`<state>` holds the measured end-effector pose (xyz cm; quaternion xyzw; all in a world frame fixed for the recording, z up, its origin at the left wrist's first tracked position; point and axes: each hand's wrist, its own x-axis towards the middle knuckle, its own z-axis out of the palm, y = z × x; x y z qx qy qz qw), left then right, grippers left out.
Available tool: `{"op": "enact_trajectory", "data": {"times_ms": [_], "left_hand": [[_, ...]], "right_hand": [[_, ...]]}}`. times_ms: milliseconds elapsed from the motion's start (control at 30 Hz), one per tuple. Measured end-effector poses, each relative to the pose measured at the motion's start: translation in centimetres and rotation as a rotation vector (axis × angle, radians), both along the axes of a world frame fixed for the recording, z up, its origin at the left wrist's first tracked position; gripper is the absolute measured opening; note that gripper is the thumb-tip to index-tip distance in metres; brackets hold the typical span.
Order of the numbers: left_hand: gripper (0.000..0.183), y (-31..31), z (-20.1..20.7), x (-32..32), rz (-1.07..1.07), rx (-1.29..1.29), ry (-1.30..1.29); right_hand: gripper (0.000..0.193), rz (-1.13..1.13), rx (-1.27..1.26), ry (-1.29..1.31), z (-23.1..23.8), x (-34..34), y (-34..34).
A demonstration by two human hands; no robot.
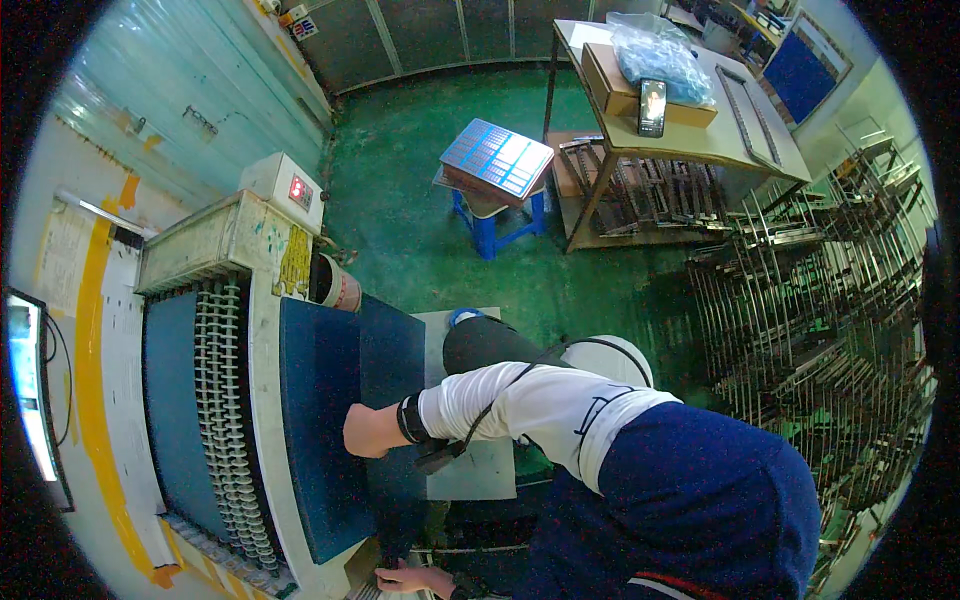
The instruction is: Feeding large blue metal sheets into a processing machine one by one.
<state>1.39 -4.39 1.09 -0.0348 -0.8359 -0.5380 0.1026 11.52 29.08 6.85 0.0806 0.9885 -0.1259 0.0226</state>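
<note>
My right hand [372,431] reaches in from the right, with a black band at its wrist. Its fingers are curled closed over the dark blue panels; what they hold, if anything, is hidden. One blue panel [318,400] lies along the machine's front, and a second blue panel [392,350] adjoins it on the right. At the lower edge my left hand [408,578] has its fingers stretched out, close to the near end of the panels. Part of this hand is cut off by the picture's edge. Left of the panels stands a machine [262,400] with rows of rollers [225,400].
A control box [283,195] with a red display tops the machine, beside a bucket [340,285]. A blue stool [485,237] bears stacked printed sheets [497,157]. Behind it, a table [740,165] holds a carton [605,85] and phone [652,107]. Metal frames [810,300] crowd the right.
</note>
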Motion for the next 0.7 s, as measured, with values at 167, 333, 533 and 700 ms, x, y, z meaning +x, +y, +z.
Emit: {"op": "enact_trajectory", "data": {"times_ms": [167,333,533,700], "left_hand": [[0.034,-0.1,0.0,0.1,0.007,0.003,0.008],[0.034,0.1,0.1,0.2,0.003,0.001,0.012],[0.034,0.2,0.3,0.2,-0.001,0.007,0.025],[0.034,0.5,0.6,0.4,-0.004,0.015,0.040]], "right_hand": [[0.012,-0.009,0.000,-0.042,0.2,-0.5,-0.2],[0.013,-0.005,-0.006,-0.092,0.5,-0.4,0.1],[0.013,-0.005,0.008,-0.075,0.7,-0.1,-0.1],[0.015,-0.007,-0.013,-0.083,1.2,0.0,0.0]]}}
